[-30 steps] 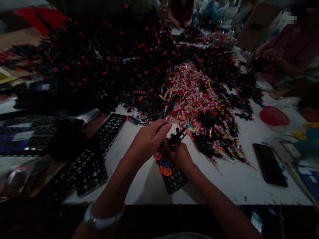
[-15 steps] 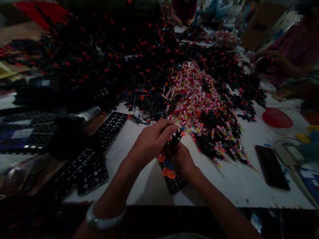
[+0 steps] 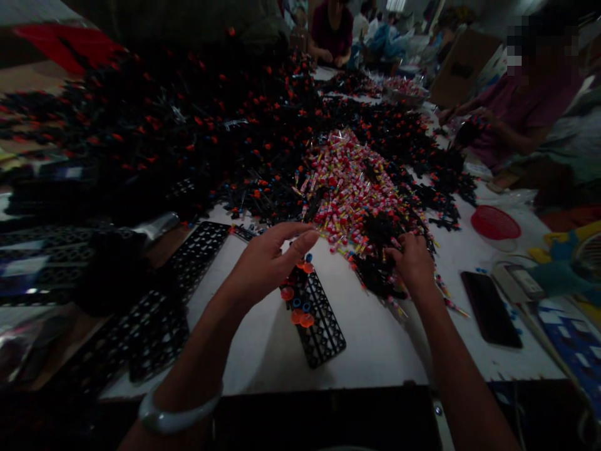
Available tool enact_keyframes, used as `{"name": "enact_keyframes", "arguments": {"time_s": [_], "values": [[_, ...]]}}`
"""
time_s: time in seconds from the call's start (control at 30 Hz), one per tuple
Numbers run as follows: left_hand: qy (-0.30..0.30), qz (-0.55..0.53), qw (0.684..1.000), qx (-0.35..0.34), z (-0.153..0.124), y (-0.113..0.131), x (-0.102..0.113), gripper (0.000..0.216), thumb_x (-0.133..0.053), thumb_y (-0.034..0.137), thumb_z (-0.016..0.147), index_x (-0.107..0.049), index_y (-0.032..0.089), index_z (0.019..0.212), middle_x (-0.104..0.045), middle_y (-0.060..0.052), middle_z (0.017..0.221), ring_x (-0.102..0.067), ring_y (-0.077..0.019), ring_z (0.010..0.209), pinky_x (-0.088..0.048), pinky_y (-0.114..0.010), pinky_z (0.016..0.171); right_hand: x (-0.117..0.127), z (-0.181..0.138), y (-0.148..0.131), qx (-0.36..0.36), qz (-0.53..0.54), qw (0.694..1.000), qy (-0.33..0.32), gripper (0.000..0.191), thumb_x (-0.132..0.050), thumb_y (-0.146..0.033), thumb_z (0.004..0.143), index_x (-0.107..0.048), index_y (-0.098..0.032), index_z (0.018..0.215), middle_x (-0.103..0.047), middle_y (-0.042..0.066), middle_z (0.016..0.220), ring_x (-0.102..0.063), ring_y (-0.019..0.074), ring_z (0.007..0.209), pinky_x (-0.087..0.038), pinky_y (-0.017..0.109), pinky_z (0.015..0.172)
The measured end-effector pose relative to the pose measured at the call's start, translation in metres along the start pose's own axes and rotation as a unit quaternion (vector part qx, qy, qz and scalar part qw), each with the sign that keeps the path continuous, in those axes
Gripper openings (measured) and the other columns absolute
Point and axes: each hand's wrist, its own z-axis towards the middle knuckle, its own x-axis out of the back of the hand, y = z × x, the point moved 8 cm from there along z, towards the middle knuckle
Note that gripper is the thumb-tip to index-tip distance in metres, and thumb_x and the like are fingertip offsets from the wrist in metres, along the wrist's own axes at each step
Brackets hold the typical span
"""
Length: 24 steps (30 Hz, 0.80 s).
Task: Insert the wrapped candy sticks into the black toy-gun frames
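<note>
Rightward since the earlier frame, the right hand (image 3: pixel 414 264) now curls its fingers (image 3: pixel 398 253) into the black plastic pieces (image 3: pixel 375 279) on the tabletop (image 3: pixel 375 341); whether they grip anything is hidden. The left hand (image 3: pixel 263 266) hovers half open, seemingly empty, over the black tray (image 3: pixel 326 335). The pieces look light, stiff and tangled; pinch one by its shaft.

Black lattice plastic tray (image 3: pixel 323 332) under the left hand (image 3: pixel 265 263) bears orange and blue round caps (image 3: pixel 305 320); beyond the right hand (image 3: pixel 416 263), pink, red and yellow wrapped sticks (image 3: pixel 357 181).
</note>
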Motion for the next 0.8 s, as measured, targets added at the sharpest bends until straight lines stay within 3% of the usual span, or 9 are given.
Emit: {"name": "enact_keyframes", "arguments": {"time_s": [0.1, 0.17, 0.3, 0.37, 0.43, 0.5, 0.57, 0.67, 0.8], "values": [[0.009, 0.048, 0.999, -0.014, 0.002, 0.006, 0.001, 0.056, -0.038, 0.065, 0.082, -0.065, 0.023, 0.106, -0.069, -0.005, 0.103, -0.060, -0.0211, 0.089, -0.045, -0.031, 0.077, -0.003, 0.006, -0.004, 0.039, 0.017, 0.999, -0.016, 0.011, -0.051, -0.028, 0.083, -0.054, -0.018, 0.080, -0.054, 0.010, 0.090, -0.053, 0.0245, 0.095, -0.042, 0.037, 0.080], [-0.020, 0.089, 0.996, -0.014, 0.004, 0.007, -0.007, 0.054, -0.036, 0.063, 0.083, -0.069, 0.022, 0.096, -0.070, -0.004, 0.091, -0.061, -0.0192, 0.080, -0.044, -0.029, 0.071, -0.003, 0.002, -0.013, 0.030, 0.097, 0.995, -0.023, 0.011, -0.053, -0.029, 0.081, -0.052, -0.018, 0.078, -0.056, 0.011, 0.089, -0.053, 0.0250, 0.096, -0.042, 0.039, 0.082], [-0.051, 0.127, 0.990, 0.011, 0.007, 0.002, -0.018, 0.055, -0.031, 0.058, 0.087, -0.071, 0.020, 0.083, -0.065, -0.003, 0.069, -0.057, -0.0163, 0.065, -0.038, -0.028, 0.060, -0.025, -0.028, -0.048, 0.007, 0.270, 0.956, -0.112, 0.019, -0.051, -0.038, 0.083, -0.050, -0.019, 0.087, -0.062, 0.006, 0.078, -0.061, 0.0185, 0.070, -0.049, 0.033, 0.065], [-0.040, 0.121, 0.992, 0.010, 0.009, 0.003, -0.017, 0.054, -0.030, 0.055, 0.088, -0.071, 0.020, 0.084, -0.066, -0.003, 0.070, -0.057, -0.0163, 0.067, -0.037, -0.027, 0.060, -0.050, -0.052, -0.077, 0.016, 0.345, 0.917, -0.200, 0.021, -0.048, -0.041, 0.084, -0.049, -0.020, 0.088, -0.063, 0.001, 0.068, -0.060, 0.0141, 0.054, -0.050, 0.028, 0.054], [-0.038, 0.116, 0.993, 0.006, 0.009, 0.003, -0.018, 0.053, -0.030, 0.052, 0.088, -0.071, 0.020, 0.085, -0.067, -0.003, 0.072, -0.057, -0.0164, 0.067, -0.036, -0.027, 0.060, -0.078, -0.079, -0.104, -0.004, 0.471, 0.829, -0.303, 0.020, -0.052, -0.039, 0.081, -0.047, -0.021, 0.087, -0.063, -0.001, 0.066, -0.061, 0.0136, 0.051, -0.052, 0.027, 0.053], [-0.035, 0.118, 0.992, 0.006, 0.009, 0.003, -0.017, 0.052, -0.030, 0.052, 0.088, -0.071, 0.020, 0.086, -0.067, -0.003, 0.073, -0.057, -0.0164, 0.067, -0.037, -0.027, 0.060, -0.093, -0.097, -0.123, -0.010, 0.523, 0.779, -0.346, 0.016, -0.053, -0.036, 0.081, -0.047, -0.022, 0.089, -0.063, -0.002, 0.067, -0.061, 0.0138, 0.052, -0.052, 0.027, 0.053], [-0.033, 0.120, 0.992, 0.005, 0.008, 0.002, -0.017, 0.051, -0.030, 0.051, 0.088, -0.071, 0.020, 0.088, -0.068, -0.004, 0.076, -0.057, -0.0167, 0.068, -0.037, -0.027, 0.061, -0.094, -0.103, -0.131, 0.028, 0.490, 0.807, -0.330, 0.011, -0.051, -0.031, 0.082, -0.050, -0.022, 0.088, -0.064, -0.001, 0.071, -0.061, 0.0146, 0.057, -0.052, 0.028, 0.058], [-0.035, 0.122, 0.992, -0.001, 0.007, 0.003, -0.016, 0.051, -0.030, 0.051, 0.089, -0.071, 0.020, 0.091, -0.068, -0.004, 0.078, -0.059, -0.0172, 0.072, -0.038, -0.028, 0.063, -0.076, -0.103, -0.140, 0.130, 0.413, 0.861, -0.267, 0.013, -0.048, -0.024, 0.084, -0.056, -0.020, 0.092, -0.065, 0.005, 0.089, -0.062, 0.0183, 0.081, -0.050, 0.031, 0.076], [-0.040, 0.138, 0.990, -0.004, 0.008, 0.004, -0.017, 0.053, -0.029, 0.053, 0.089, -0.070, 0.021, 0.084, -0.066, -0.003, 0.072, -0.058, -0.0169, 0.068, -0.037, -0.028, 0.063, -0.064, -0.106, -0.146, 0.170, 0.379, 0.877, -0.239, 0.023, -0.042, -0.019, 0.085, -0.054, -0.018, 0.104, -0.063, 0.009, 0.100, -0.059, 0.0201, 0.092, -0.048, 0.033, 0.082]]}}
